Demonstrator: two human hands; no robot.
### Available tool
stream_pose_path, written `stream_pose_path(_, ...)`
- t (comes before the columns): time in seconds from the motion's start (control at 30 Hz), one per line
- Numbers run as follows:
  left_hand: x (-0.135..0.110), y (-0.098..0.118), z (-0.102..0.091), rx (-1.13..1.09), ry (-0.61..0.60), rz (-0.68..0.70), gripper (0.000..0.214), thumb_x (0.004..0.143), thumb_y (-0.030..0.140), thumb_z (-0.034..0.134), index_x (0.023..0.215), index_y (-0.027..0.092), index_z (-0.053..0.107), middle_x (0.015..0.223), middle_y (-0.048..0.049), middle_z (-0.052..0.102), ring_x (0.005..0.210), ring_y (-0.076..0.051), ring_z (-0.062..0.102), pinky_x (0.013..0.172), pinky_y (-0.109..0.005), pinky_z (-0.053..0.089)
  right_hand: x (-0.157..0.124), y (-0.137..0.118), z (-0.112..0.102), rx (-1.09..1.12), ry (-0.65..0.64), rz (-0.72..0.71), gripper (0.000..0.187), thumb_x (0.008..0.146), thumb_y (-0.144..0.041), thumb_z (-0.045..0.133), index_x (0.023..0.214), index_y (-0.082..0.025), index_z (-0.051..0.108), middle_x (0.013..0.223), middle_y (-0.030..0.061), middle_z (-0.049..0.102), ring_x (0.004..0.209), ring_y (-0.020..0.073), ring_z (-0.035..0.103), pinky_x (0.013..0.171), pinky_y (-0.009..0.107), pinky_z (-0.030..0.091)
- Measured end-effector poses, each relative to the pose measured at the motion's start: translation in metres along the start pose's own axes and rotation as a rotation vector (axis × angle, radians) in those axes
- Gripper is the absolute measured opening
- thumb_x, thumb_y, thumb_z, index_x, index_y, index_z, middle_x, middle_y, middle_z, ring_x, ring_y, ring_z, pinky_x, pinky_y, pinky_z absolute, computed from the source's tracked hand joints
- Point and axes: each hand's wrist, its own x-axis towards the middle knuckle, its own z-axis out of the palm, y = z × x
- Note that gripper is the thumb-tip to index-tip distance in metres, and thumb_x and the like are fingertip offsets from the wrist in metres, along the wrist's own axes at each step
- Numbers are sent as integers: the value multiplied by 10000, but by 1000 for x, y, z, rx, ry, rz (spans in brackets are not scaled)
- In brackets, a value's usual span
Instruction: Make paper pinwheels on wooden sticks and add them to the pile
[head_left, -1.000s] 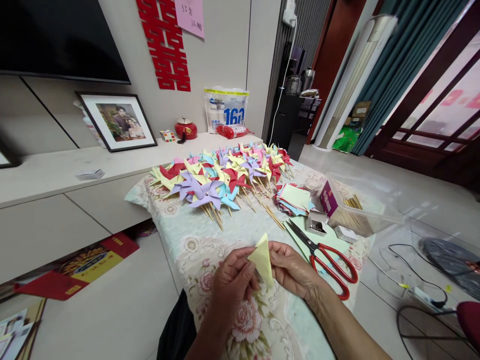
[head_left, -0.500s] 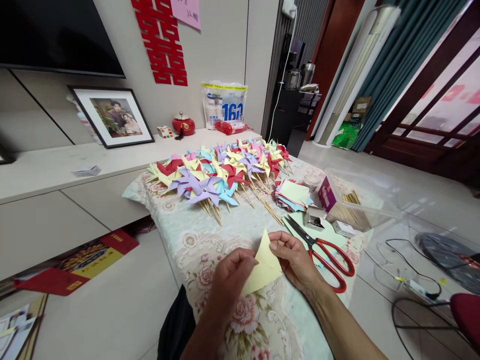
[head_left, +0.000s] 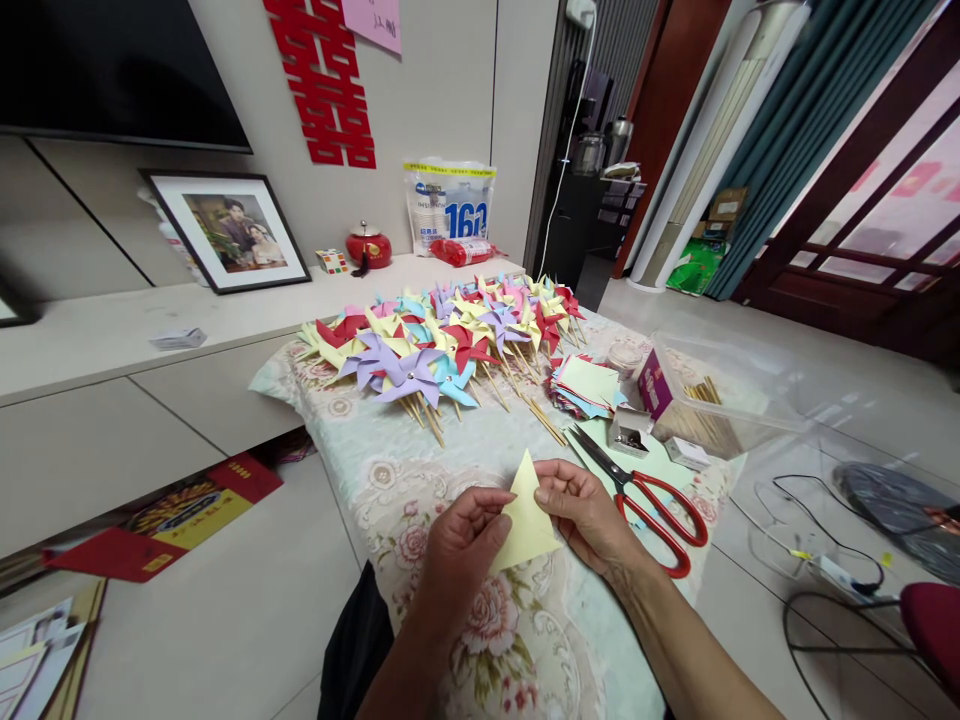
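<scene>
A pale yellow paper square (head_left: 527, 525) is held over the flowered tablecloth (head_left: 390, 510), one corner pointing away from me. My left hand (head_left: 465, 540) pinches its left edge between thumb and fingers. On the right edge, my right hand (head_left: 581, 510) grips the paper the same way. Just right of that hand lie scissors (head_left: 630, 480) with red handles, their blades slightly apart, on light green paper (head_left: 664, 462). Beyond my hands rests a large heap of paper pinwheels (head_left: 450, 345) in purple, yellow, red and blue on thin sticks.
A stack of coloured paper squares (head_left: 589, 385) lies past the scissors, with loose sticks (head_left: 546, 420) beside it. A small open box (head_left: 630, 432) of dark bits stands near a clear plastic bin (head_left: 750, 410) holding sticks. Cables (head_left: 825, 490) run over the floor at right.
My left hand has shifted its hold, its fingers now higher along the paper's left edge. The paper has turned slightly. My right hand keeps its grip.
</scene>
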Motion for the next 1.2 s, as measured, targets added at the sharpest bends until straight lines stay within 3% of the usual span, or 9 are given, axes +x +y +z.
stream_pose_path(0.13, -6, -7, 1, 7, -67, 38, 322, 760, 311, 730, 1053, 185, 683, 818, -42, 721, 736, -184, 662, 687, -291, 512, 2, 1, -2, 8, 17, -19, 432, 560, -244, 954, 930, -158, 747, 665, -12, 727, 565, 100, 636, 572, 209, 486)
stream_pose_path(0.3, -12, -14, -2, 388, -47, 218, 658, 687, 203, 759, 1316, 241, 567, 1261, -108, 638, 914, -232, 659, 740, -338, 538, 3, 2, -3, 13, 23, -33, 466, 553, -252, 959, 953, -151, 741, 691, -1, 737, 581, 107, 648, 596, 220, 509)
stream_pose_path(0.37, -13, -14, -2, 466, -59, 247, 709, 701, 173, 732, 1372, 245, 515, 1333, -112, 595, 949, -232, 654, 777, -355, 544, 3, 2, -3, 13, 20, -35, 478, 553, -257, 959, 965, -150, 741, 704, 6, 741, 591, 115, 653, 605, 231, 517)
stream_pose_path(0.57, -11, -17, 0, 489, -84, 194, 751, 723, 166, 712, 1430, 222, 465, 1253, -111, 655, 916, -242, 687, 837, -393, 547, 4, 3, -3, 14, 1, -33, 502, 548, -275, 962, 980, -153, 738, 684, -2, 719, 580, 125, 642, 636, 271, 536)
stream_pose_path(0.77, -9, -22, -3, 294, -107, 126, 691, 769, 229, 717, 1419, 220, 481, 1259, -120, 668, 990, -261, 701, 871, -377, 551, 4, 3, -3, 9, 5, -33, 485, 561, -307, 958, 967, -153, 740, 657, -11, 698, 579, 125, 648, 609, 245, 520)
stream_pose_path(0.87, -10, -17, -2, 183, -109, 66, 659, 757, 239, 727, 1381, 201, 517, 1238, -124, 682, 956, -248, 709, 812, -344, 566, 4, 2, -4, 7, 6, -29, 486, 561, -309, 958, 966, -153, 742, 648, -16, 694, 584, 122, 655, 603, 230, 512)
stream_pose_path(1.07, -11, -6, -1, 156, 31, 27, 464, 776, 335, 727, 1210, 181, 671, 1169, -119, 728, 1031, -270, 701, 855, -351, 578, 4, 1, -4, -3, -8, -29, 472, 570, -319, 954, 961, -158, 744, 693, 5, 734, 579, 122, 660, 593, 227, 508)
stream_pose_path(1.2, -9, -4, -1, 172, 85, 21, 461, 778, 425, 732, 1161, 170, 708, 1052, -106, 746, 872, -268, 714, 671, -345, 610, 3, 1, -3, -18, -35, -39, 452, 597, -334, 941, 966, -165, 741, 709, 5, 746, 588, 119, 666, 601, 223, 510)
